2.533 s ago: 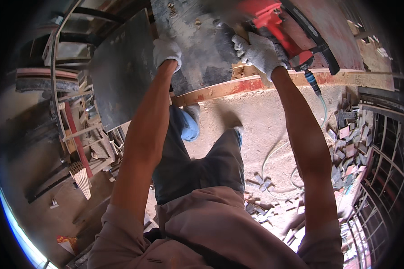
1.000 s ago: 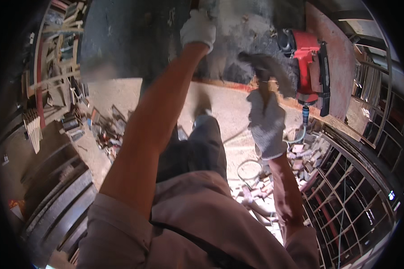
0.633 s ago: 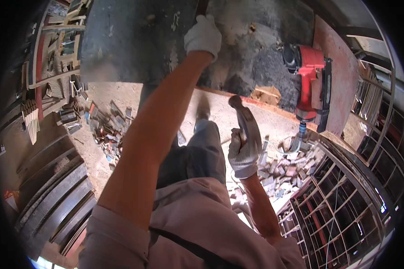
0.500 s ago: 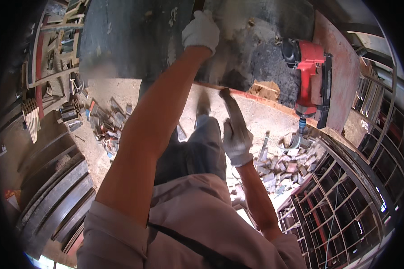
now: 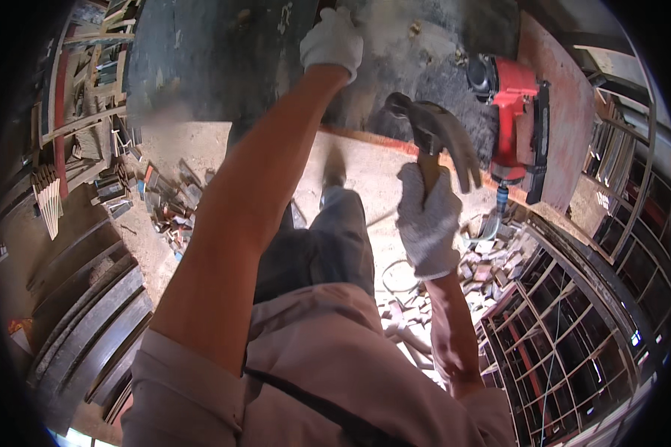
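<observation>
At the far left stood a timber rack [image 5: 89, 97], with a fanned bundle of thin wooden strips [image 5: 48, 201] just below it. Nearer the person, dark curved-looking panels [image 5: 89, 331] lay stacked. To the right of these, wood offcuts [image 5: 173, 216] were scattered over the pale, dusty floor [image 5: 201, 141].

A dark, scuffed surface [image 5: 395, 56] spread across ahead of the person, its near edge showing raw wood and red paint. The left hand [image 5: 332, 46], in a whitish knit glove, was on that surface with its fingers curled, at the near end of a dark, narrow bar [image 5: 326, 5]; from where I stood I couldn't tell whether it grasped the bar or only pressed there.

Further right, the gloved right hand [image 5: 429, 223] was wrapped firmly round the handle of a claw hammer [image 5: 438, 132]. The hammer's head showed against the surface's near edge, striking face to the left, claw curving right.

Just right of that, a red nail gun [image 5: 513, 104] lay where the surface met a reddish panel [image 5: 563, 97], a blue coupling [image 5: 502, 197] at its near end. Below were more offcuts [image 5: 492, 268], beside a metal grid [image 5: 555, 339] at the lower right.
</observation>
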The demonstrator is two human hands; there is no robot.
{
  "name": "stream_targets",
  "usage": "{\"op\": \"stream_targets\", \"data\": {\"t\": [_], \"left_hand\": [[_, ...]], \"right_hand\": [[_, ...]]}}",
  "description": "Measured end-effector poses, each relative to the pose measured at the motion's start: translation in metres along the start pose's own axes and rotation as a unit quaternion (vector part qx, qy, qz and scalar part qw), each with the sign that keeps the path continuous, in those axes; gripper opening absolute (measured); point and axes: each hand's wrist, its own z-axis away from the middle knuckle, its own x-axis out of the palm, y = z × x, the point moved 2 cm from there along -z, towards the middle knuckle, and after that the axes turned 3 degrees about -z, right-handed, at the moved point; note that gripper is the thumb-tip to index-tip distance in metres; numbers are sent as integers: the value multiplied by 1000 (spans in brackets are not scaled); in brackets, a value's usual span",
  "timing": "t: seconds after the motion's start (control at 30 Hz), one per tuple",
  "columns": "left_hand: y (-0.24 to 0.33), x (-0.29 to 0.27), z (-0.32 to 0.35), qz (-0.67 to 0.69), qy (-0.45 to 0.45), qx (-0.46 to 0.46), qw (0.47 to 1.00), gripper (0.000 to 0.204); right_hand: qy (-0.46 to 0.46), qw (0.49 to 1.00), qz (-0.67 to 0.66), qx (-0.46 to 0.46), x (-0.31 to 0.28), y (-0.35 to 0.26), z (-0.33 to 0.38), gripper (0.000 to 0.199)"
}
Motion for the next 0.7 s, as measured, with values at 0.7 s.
{"op": "stream_targets", "data": {"t": [0.7], "left_hand": [[14,-22,2,23,-105,-116,987,55]], "right_hand": [[-132,970,-36,203,-1,1,-27,43]]}}
